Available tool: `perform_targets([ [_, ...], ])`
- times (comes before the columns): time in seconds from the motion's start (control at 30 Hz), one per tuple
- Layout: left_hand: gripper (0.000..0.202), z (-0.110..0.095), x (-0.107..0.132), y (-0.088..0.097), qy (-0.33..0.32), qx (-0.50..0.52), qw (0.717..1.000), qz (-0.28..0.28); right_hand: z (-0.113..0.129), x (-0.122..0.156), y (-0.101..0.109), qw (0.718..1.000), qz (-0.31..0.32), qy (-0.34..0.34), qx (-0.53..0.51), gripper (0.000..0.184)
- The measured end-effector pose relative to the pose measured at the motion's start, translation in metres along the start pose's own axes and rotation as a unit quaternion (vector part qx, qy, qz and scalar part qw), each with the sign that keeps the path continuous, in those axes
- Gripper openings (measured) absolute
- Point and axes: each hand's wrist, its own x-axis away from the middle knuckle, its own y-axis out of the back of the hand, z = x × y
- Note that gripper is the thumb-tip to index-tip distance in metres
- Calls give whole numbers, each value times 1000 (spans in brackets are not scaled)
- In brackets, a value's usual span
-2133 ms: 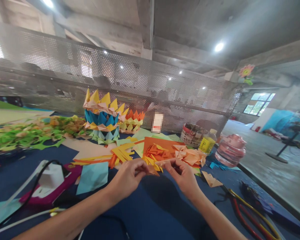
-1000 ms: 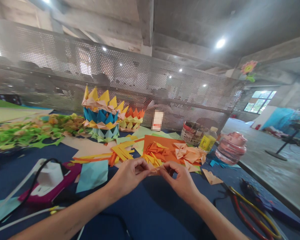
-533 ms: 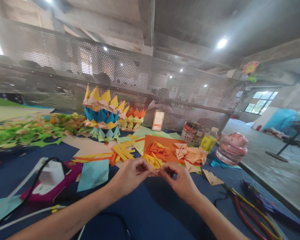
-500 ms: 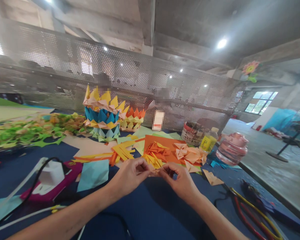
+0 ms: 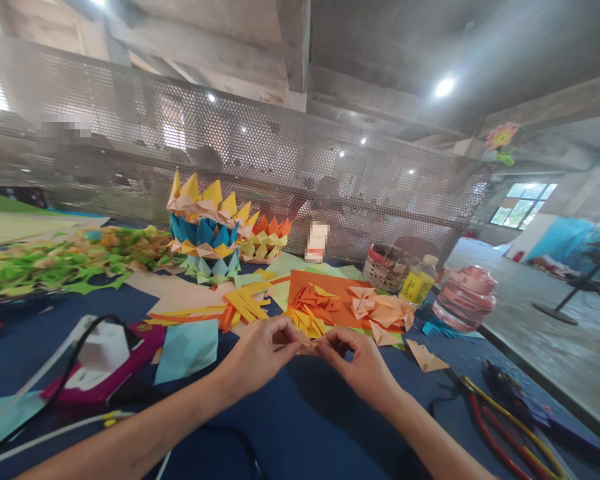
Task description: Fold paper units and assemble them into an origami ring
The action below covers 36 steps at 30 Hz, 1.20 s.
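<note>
A ceiling lamp [image 5: 444, 87] glares; soft shadow darkens the tabletop [image 5: 275, 427]; edges look stretched.

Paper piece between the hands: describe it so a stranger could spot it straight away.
Find the dark blue table, then the left hand and right hand facing each other below the picture's centre. Pinched between them is a small peach paper piece, partly hidden. Unlike the yellow pieces lying just beyond, it's held.

One head-worn view, facing forward and down, near above the blue table [image 5: 280, 427]
</note>
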Motion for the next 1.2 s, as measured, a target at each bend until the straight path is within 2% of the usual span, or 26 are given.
perform_targets([
  [0.37,10,-3,1,0,-4,-36,999,-18,0,-1,0,1000,24,-13,11,25],
  [0.57,9,-1,2,0,-11,-47,999,-10,-4,-1,-1,999,43,-10,-7,34],
  [0.8,11,-1,4,-2,-41,-73,996,-18,-1,-2,0,998,55,-24,-21,22],
  [0.93,13,-3,5,-2,-65,-90,994,-22,-2,-1,0,997,73,-19,-12,25],
  [1.07,13,-2,5,-2,-71,-95,993,-12,-2,1,0,998,48,-3,46,33],
  [1.17,3,-1,5,-2,-71,-95,993,-20,0,2,0,995,22,32,90,32],
  [1.2,10,0,5,-2,-76,-100,992,-24,1,2,0,994,15,48,102,32],
])
